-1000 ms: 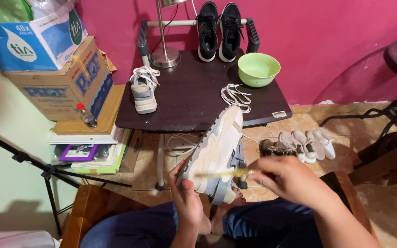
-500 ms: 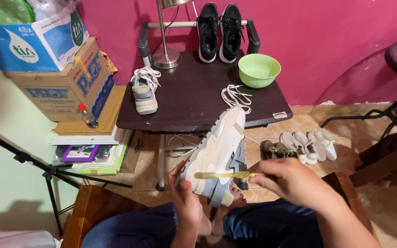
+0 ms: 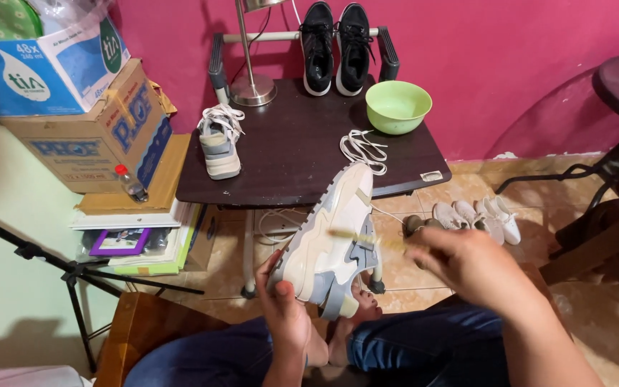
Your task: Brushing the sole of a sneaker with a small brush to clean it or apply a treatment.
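Two hands [image 3: 291, 315], one sneaker [image 3: 327, 240], one yellow brush [image 3: 367, 237].

My cream-and-grey sneaker [image 3: 327, 240] meets a yellow brush [image 3: 367, 238] (blurred). Behind sit a pale green bowl [image 3: 397, 106], black shoes [image 3: 336, 46] and a magenta wall [image 3: 510, 57].

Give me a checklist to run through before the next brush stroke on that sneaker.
1. Sneaker held firmly: ok, left hand grips its heel end.
2. Brush in right hand: ok, though blurred.
3. Brush touching the sneaker's side: cannot tell, motion blur.
4. Laces out of the way: ok, white laces lie on the dark table.
5. Water in the green bowl: cannot tell.
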